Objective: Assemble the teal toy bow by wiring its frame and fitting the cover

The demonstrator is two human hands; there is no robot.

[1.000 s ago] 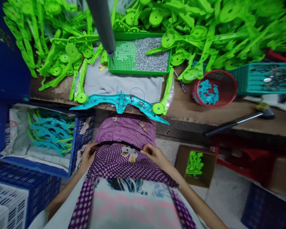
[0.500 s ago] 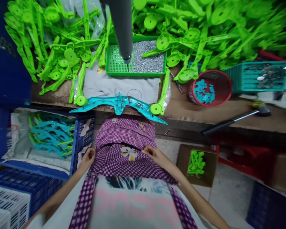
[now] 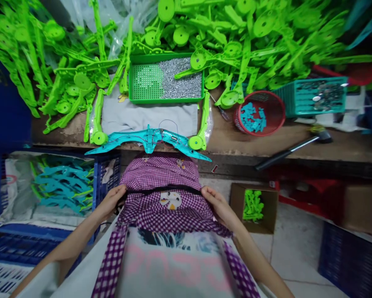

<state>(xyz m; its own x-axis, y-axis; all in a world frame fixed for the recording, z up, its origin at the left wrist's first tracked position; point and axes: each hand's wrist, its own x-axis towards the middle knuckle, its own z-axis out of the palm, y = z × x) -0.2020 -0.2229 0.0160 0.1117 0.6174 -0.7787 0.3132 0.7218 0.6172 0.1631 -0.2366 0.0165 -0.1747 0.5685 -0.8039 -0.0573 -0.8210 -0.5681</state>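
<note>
My left hand [image 3: 110,200] and my right hand [image 3: 216,203] each grip a side of the purple checked apron [image 3: 163,182] on my lap, at its dark pocket band. Above them, a teal toy bow [image 3: 148,140] with thin wires lies across the front edge of the wooden bench [image 3: 235,138]. Two green limb parts with round wheels [image 3: 201,124] sit at its ends. A grey cloth [image 3: 142,116] lies under it, and a green tray of small metal screws [image 3: 165,78] stands behind.
Piles of green plastic bow parts [image 3: 251,37] cover the back of the bench. A red basket with teal pieces [image 3: 259,114], a teal basket [image 3: 313,97] and a hammer [image 3: 291,147] sit right. A blue crate of teal bows [image 3: 58,186] stands left, a cardboard box [image 3: 252,207] on the floor.
Both hands slid outward along the apron's pocket band, pulling it wider. The grey hanging tool that stood over the screw tray has left the view as the head shifted.
</note>
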